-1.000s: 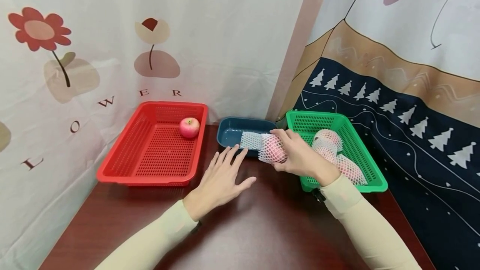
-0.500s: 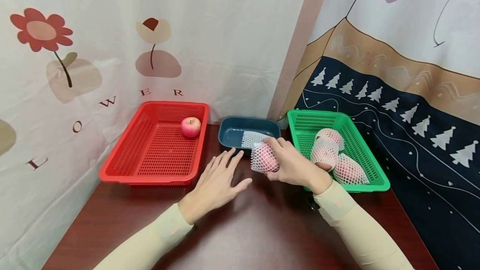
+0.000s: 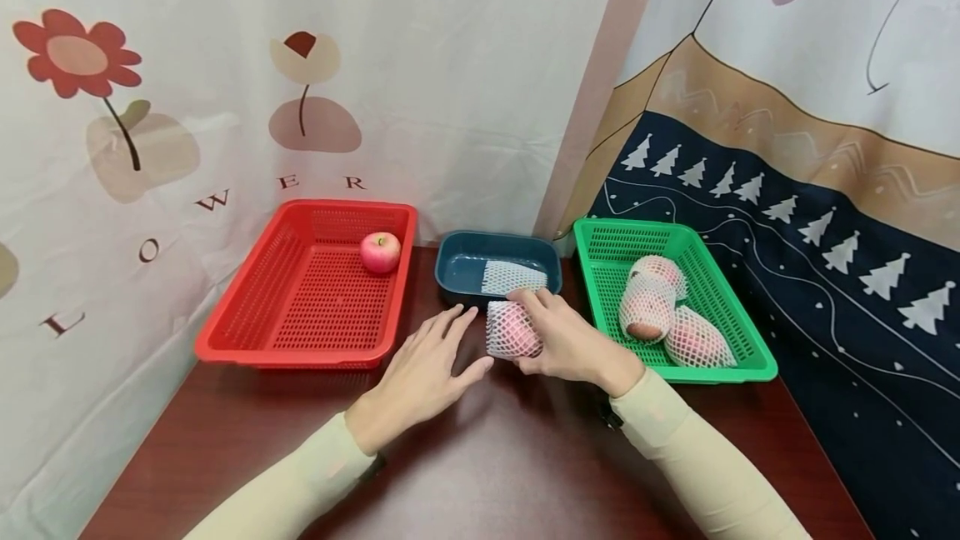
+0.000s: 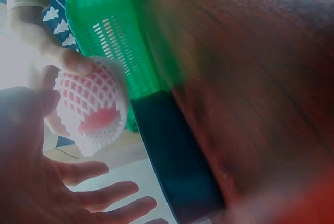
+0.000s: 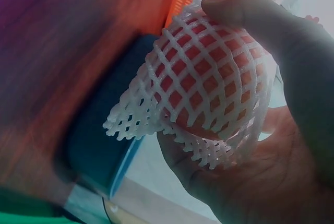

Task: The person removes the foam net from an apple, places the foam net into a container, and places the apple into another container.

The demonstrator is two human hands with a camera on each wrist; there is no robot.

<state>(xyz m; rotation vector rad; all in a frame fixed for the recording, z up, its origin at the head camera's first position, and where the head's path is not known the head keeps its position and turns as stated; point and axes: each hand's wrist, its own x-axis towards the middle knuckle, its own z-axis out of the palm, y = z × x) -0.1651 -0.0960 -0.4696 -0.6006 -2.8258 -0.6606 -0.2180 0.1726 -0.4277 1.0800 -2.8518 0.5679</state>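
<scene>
My right hand (image 3: 570, 344) grips an apple (image 5: 209, 78) wrapped in a white foam net (image 5: 138, 112), held over the table in front of the blue tray. Through the mesh its red skin shows, and the net's loose end points left toward my other hand. My left hand (image 3: 412, 369) is spread with fingers extended just left of the wrapped apple (image 3: 513, 330). In the left wrist view the net's open end (image 4: 99, 122) faces the left palm. Inside the blue tray (image 3: 461, 273) lies a flattened foam net (image 3: 512, 276).
A red basket (image 3: 217, 340) at the left holds one bare apple (image 3: 380, 252). On the right, a green basket (image 3: 738, 332) contains several netted apples (image 3: 699, 340). Curtains (image 3: 465, 90) hang behind the dark wooden table (image 3: 480, 473).
My right hand has carried the netted apple left and nearer to me, from beside the green basket to the front of the blue tray. The left hand has drawn slightly back toward me.
</scene>
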